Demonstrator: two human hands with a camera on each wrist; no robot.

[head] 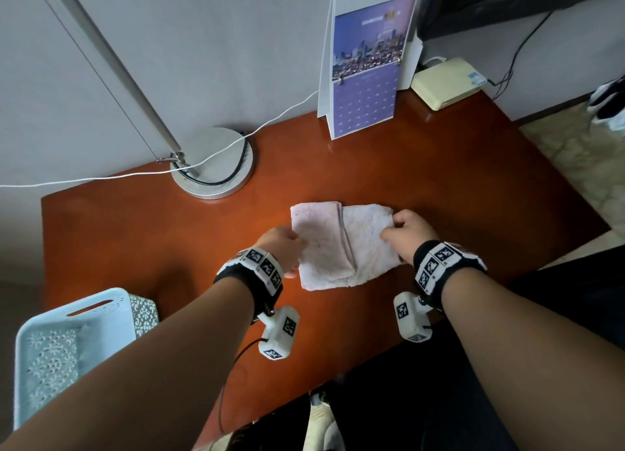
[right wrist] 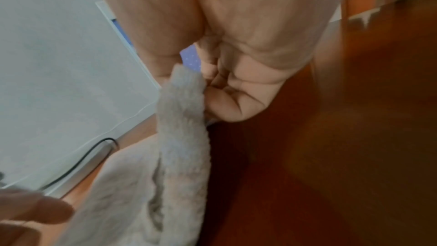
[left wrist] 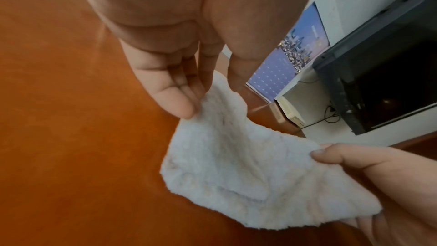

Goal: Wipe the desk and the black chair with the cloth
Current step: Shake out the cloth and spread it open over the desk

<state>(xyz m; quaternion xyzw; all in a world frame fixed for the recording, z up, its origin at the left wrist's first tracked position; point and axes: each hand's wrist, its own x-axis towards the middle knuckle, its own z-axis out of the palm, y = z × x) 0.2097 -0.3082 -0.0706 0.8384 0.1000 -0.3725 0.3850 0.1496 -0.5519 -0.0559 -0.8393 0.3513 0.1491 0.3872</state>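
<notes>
A pale, fluffy cloth (head: 341, 247) lies folded in overlapping layers on the glossy reddish-brown desk (head: 439, 166). My left hand (head: 287, 247) pinches its left edge. In the left wrist view the cloth (left wrist: 236, 166) rises between the thumb and straight fingers of the left hand (left wrist: 210, 98). My right hand (head: 402, 234) grips the right edge. In the right wrist view the curled fingers of the right hand (right wrist: 203, 89) hold a bunched fold of cloth (right wrist: 182, 128). A black mass (head: 575, 298) sits by the desk's near right edge; I cannot tell whether it is the chair.
A round lamp base (head: 213, 166) with a white cable (head: 101, 178) stands at the back left. A standing calendar (head: 365, 78) and a cream box (head: 446, 81) are at the back right, under a black device (head: 507, 0). A light-blue basket (head: 67, 349) sits near left.
</notes>
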